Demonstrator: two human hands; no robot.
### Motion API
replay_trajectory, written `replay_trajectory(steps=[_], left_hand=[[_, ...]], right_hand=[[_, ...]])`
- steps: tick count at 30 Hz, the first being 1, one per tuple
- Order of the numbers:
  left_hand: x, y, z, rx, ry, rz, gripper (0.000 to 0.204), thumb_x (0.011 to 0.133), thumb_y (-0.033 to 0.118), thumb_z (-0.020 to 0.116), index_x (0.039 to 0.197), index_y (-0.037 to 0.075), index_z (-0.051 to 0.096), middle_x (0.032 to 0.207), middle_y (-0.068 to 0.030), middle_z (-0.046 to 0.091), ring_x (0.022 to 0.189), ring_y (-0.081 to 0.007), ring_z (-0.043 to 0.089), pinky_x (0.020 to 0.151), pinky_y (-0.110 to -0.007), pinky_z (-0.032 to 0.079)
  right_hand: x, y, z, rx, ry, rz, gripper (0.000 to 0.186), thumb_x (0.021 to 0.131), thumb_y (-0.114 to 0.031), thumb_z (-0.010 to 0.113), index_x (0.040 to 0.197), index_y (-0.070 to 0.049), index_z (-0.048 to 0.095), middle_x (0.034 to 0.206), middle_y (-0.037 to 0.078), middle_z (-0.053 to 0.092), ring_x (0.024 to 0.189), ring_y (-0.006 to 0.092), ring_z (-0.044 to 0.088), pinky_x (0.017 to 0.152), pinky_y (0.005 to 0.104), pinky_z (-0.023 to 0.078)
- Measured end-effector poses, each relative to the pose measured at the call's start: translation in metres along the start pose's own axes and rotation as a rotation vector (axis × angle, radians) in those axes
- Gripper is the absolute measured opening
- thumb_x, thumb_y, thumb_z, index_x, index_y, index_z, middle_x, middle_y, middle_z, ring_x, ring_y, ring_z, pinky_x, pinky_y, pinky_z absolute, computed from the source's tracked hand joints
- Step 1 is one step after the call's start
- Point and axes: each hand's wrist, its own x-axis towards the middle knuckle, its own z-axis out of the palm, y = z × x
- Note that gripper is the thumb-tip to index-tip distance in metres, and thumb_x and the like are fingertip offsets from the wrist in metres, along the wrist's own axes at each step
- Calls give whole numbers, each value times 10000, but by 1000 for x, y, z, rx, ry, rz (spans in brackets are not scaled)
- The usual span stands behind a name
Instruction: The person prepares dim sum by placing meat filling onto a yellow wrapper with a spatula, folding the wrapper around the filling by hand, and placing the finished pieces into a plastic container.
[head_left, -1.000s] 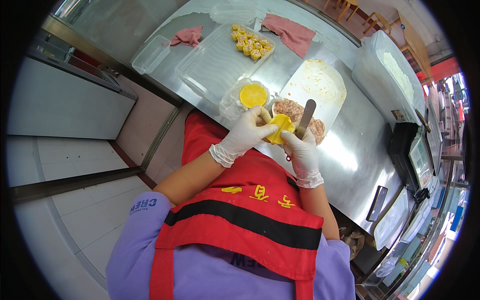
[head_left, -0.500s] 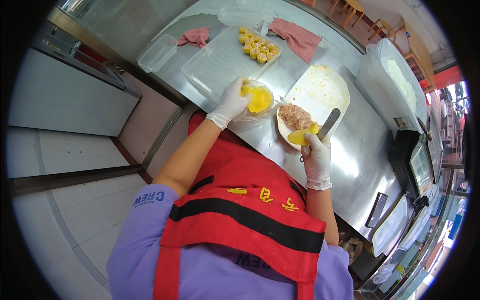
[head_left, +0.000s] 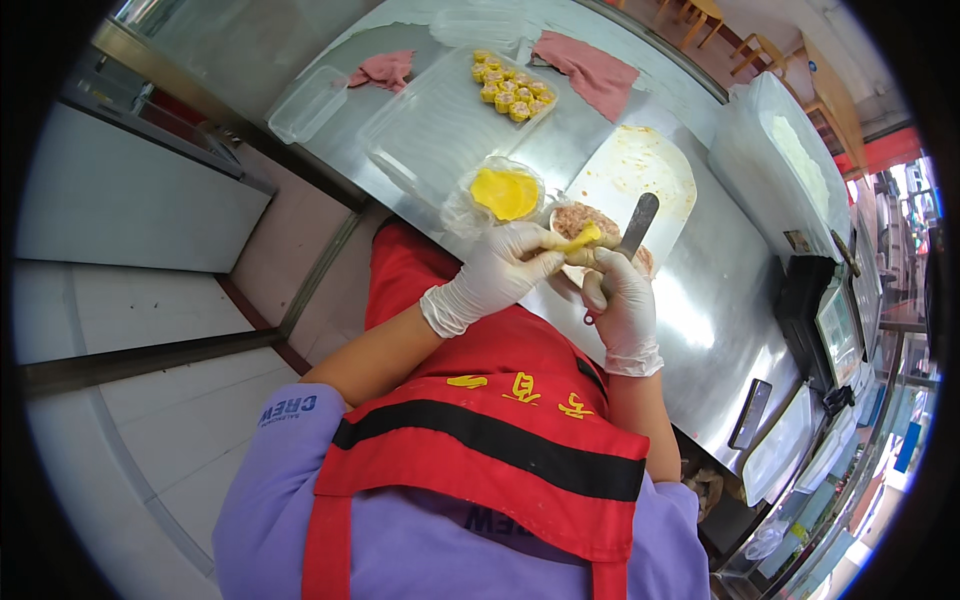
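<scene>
My left hand [head_left: 500, 272], in a white glove, pinches a yellow dumpling wrapper [head_left: 583, 237] that looks gathered and folded. My right hand [head_left: 627, 308], gloved too, grips a spatula with a flat metal blade [head_left: 640, 222] that points up and away. The right fingers meet the wrapper's right side, and whether they hold it too I cannot tell. Behind the hands lies ground meat filling [head_left: 572, 217] in a white bowl, partly hidden. A stack of yellow wrappers [head_left: 504, 194] sits in a plastic-lined dish beyond my left hand.
A clear plastic tray [head_left: 415, 125] holds several open-topped yellow dumplings [head_left: 512, 92] at its far right. A white board [head_left: 640, 170] with food smears lies beyond the filling. Pink cloths [head_left: 588, 72] and a small clear container [head_left: 308, 105] are farther back; a large plastic bin [head_left: 770, 160] stands right.
My left hand has left the wrapper stack and moved right to meet my right hand. The wrapper, flat in my right hand before, is now gathered between my left fingers.
</scene>
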Motion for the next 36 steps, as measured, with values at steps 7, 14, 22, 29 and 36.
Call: replay_trajectory(steps=[7,14,22,29,36], left_hand=[[-4,-1,-1,-665,29,-603,202,909,87,612,1060,-46,638,940,-77,668,785,-143,673,685,-245,565],[-9,7,9,-378,-49,-418,243,934,31,526,1139,-66,613,943,-81,658,807,-131,657,720,-237,544],[-14,12,21,117,-52,-13,254,888,-6,521,1122,-75,591,912,-166,638,851,-237,635,745,-322,495],[-13,15,18,-230,-66,-255,215,931,26,516,1115,-52,596,910,-96,649,763,-147,641,695,-260,530],[-9,17,4,-410,-83,-498,97,887,40,600,948,-30,628,834,-69,654,705,-121,651,635,-240,554]], right_hand=[[4,16,-27,-411,130,-218,100,856,-53,635,942,-1,631,792,20,636,652,46,551,565,185,442],[5,34,-25,-621,-10,-292,122,850,-66,666,947,5,685,700,-41,605,586,-2,481,533,168,398],[0,26,-18,-428,29,-237,101,858,-49,662,924,27,666,759,6,647,648,33,558,595,174,451],[-2,30,-22,-393,27,-269,45,812,-10,650,853,8,646,703,-22,607,602,16,508,546,173,413],[-9,25,-13,-684,-37,-361,47,776,0,660,747,-11,624,626,-50,532,549,5,402,491,183,354]])
